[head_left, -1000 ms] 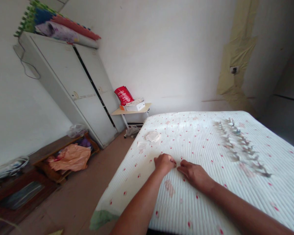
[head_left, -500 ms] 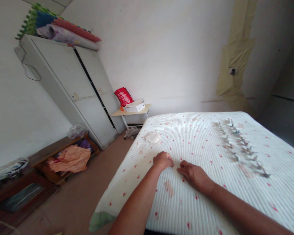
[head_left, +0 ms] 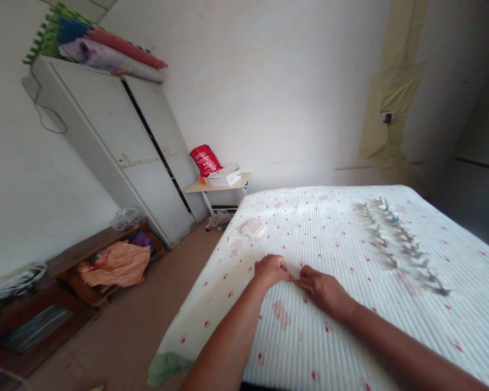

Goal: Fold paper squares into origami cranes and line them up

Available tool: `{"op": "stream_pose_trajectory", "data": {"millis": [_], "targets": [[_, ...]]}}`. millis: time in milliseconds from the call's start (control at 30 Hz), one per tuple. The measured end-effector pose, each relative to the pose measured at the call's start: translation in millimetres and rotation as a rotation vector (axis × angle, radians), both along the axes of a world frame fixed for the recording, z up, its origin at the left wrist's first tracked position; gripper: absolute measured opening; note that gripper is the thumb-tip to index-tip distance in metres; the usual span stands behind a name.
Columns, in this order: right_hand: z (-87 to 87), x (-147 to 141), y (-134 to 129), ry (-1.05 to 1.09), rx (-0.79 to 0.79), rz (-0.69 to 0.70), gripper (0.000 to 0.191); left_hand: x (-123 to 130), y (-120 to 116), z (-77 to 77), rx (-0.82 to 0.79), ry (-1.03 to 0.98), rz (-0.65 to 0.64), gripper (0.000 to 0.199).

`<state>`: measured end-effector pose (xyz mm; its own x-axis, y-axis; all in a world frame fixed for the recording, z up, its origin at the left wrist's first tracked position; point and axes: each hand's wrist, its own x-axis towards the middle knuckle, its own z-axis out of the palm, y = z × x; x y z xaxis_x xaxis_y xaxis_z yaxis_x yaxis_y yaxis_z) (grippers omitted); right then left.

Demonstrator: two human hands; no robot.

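Observation:
My left hand (head_left: 272, 270) and my right hand (head_left: 320, 288) meet fingertip to fingertip over the quilted, red-dotted bed cover (head_left: 293, 347). Both are closed in a pinch. Whatever lies between the fingertips is too small to make out. Beyond my left hand, a crumpled whitish paper (head_left: 254, 228) lies on the cover, with a flatter printed sheet (head_left: 237, 243) beside it. To the right of my hands, several small folded greyish pieces (head_left: 409, 248) stand in rows on the bed.
A small table (head_left: 224, 187) past the bed's far left corner holds a red bag (head_left: 205, 159) and a white box (head_left: 225, 177). A grey cabinet (head_left: 118, 141) stands at the left, near a low wooden unit (head_left: 85, 255) with an orange plastic bag (head_left: 116, 264).
My left hand has shifted slightly right and down, so its fingertips now meet those of my right hand. The small gap between them has closed.

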<state>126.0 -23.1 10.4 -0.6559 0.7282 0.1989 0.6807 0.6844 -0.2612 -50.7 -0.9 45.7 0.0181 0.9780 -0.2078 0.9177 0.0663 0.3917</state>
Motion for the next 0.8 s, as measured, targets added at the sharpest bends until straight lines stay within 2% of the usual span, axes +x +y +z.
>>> {"op": "stream_pose_trajectory", "data": {"millis": [200, 367, 533, 667, 800], "targets": [[-1.5, 0, 1, 0.012, -0.002, 0.012, 0.022, 4, 5, 3.6, -0.044, 0.043, 0.025, 0.024], [0.5, 0, 0, -0.016, 0.014, 0.004, 0.022, -4, 12, -6.5, -0.017, -0.025, 0.022, 0.019], [0.2, -1, 1, -0.042, 0.026, -0.004, 0.023, -4, 7, -13.3, 0.028, -0.057, 0.037, 0.02], [-0.9, -1, 1, -0.025, 0.027, 0.0, 0.023, 3, 3, -9.1, 0.049, 0.012, 0.072, 0.026], [1.5, -1, 0, -0.024, 0.032, 0.009, 0.024, 9, 5, -3.7, 0.016, 0.092, 0.077, 0.023]]}}
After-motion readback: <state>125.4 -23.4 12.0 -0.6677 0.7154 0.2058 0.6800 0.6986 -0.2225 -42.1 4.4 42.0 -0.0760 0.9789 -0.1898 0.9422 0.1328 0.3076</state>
